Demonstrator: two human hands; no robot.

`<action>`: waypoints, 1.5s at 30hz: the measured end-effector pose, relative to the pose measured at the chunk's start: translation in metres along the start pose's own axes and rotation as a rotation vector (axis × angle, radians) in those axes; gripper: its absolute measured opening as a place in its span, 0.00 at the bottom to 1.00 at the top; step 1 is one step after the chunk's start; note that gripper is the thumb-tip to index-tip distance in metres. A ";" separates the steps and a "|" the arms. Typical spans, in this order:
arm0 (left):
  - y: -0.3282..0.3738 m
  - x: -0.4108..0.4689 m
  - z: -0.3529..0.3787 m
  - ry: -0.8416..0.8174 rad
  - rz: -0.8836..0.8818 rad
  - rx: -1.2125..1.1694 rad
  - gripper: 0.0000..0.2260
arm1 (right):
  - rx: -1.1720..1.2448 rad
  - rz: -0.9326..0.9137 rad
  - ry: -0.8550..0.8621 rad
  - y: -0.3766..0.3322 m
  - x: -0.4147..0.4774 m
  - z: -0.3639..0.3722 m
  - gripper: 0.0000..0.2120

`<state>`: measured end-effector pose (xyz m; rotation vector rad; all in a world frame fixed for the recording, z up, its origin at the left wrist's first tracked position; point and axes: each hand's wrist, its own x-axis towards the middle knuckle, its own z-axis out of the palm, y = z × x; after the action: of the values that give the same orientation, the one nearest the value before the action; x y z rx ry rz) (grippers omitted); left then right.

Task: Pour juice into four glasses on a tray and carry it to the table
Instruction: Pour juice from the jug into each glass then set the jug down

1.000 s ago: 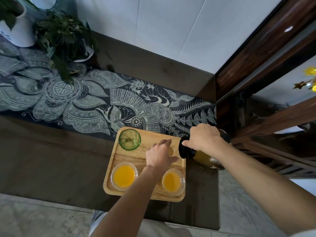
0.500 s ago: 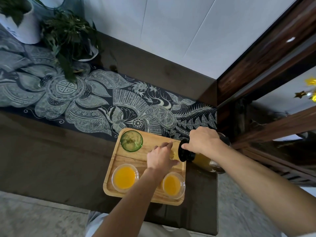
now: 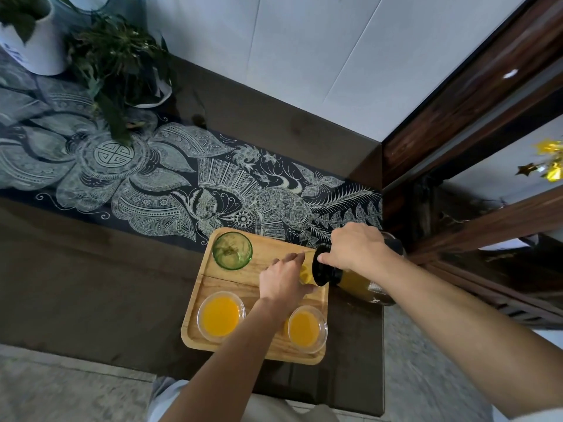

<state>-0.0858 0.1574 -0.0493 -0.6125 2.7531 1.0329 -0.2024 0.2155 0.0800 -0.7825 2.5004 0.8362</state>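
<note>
head-worn view, steeply downward

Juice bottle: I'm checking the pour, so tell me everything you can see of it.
The juice bottle is clear-walled, with a black neck and orange juice inside. It lies tilted almost flat, mouth towards the far right glass on the wooden tray, body beyond the tray's right edge. The right hand grips it from above near the neck; the left hand holds that glass. Whether juice flows is hidden.

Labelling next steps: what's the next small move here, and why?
Probably fill the far-right glass the left hand grips: the right hand tilts the jug at it, and little juice shows there. Near-left glass and near-right glass look full; the green glass is empty.
</note>
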 end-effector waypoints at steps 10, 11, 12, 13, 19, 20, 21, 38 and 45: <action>-0.001 0.001 0.000 -0.010 -0.006 -0.030 0.38 | -0.023 -0.007 0.007 0.006 -0.004 -0.008 0.28; -0.001 0.001 0.000 -0.013 -0.003 -0.027 0.37 | -0.028 -0.006 0.007 0.006 -0.005 -0.009 0.28; -0.001 0.002 -0.001 -0.014 -0.001 -0.024 0.37 | -0.035 -0.005 0.007 0.007 -0.005 -0.010 0.29; -0.002 0.002 -0.001 -0.014 0.000 -0.022 0.38 | -0.041 -0.004 0.006 0.007 -0.006 -0.010 0.29; -0.003 0.002 0.000 -0.017 -0.004 -0.022 0.39 | -0.053 0.007 -0.013 0.009 -0.010 -0.015 0.28; -0.003 0.002 0.001 -0.016 -0.004 -0.022 0.39 | -0.053 0.009 -0.013 0.009 -0.011 -0.015 0.28; -0.003 0.002 0.001 -0.015 -0.004 -0.022 0.39 | -0.055 0.011 -0.012 0.008 -0.011 -0.016 0.28; -0.003 0.001 0.002 -0.032 -0.011 -0.063 0.39 | -0.082 -0.003 -0.003 0.009 -0.021 -0.029 0.27; -0.002 0.001 0.002 -0.024 -0.004 -0.069 0.37 | -0.113 -0.007 0.000 0.007 -0.023 -0.035 0.27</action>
<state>-0.0855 0.1568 -0.0524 -0.6112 2.7046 1.1307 -0.1954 0.2062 0.1207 -0.8275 2.4670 0.9822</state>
